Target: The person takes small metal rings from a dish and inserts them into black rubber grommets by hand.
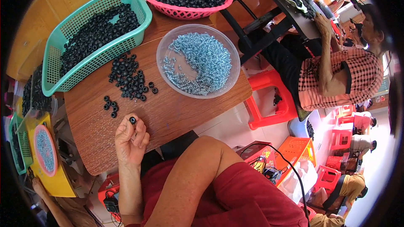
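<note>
My left hand is palm up over the near left of the wooden table. Its thumb and fingers pinch a small round black plastic part with a pale blue ring in its hole. Just beyond it lie a few similar black parts, and past those a larger loose heap of black parts. To the right stands a clear round tub of small light-blue pieces. My right arm is bent, its elbow high and its forearm running down past the lower edge; my right hand is out of view.
A green basket and a pink basket, both full of black parts, stand at the back. On the right are a red stool, a person in a checked shirt at another table, and an orange crate. Another person's hand shows at left.
</note>
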Tool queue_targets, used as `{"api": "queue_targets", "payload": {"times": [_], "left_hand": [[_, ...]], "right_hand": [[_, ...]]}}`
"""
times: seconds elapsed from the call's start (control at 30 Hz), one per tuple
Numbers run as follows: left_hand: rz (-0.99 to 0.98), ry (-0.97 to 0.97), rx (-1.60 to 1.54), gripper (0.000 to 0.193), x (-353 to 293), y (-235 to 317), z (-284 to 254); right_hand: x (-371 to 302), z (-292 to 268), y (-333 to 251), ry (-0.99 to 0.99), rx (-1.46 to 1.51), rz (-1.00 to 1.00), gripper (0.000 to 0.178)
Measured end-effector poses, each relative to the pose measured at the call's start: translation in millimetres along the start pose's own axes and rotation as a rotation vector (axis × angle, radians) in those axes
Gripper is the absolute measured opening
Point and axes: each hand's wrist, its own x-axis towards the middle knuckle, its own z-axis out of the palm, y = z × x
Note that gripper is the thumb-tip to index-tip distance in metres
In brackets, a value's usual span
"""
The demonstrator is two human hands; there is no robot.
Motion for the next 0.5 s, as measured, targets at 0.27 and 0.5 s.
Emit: {"api": "queue_targets", "payload": {"times": [0.27,0.5], "left_hand": [[-0.01,0.007,-0.031,0.019,4.2,-0.4,0.3],[-0.004,0.026,-0.041,0.018,6.0,1.2,1.8]], "right_hand": [[-11.1,0.8,5.9,0.053,0.165,-0.011,0.025],[-17.3,-4.8,7.5,0.104,0.28,-0.021,0.03]]}}
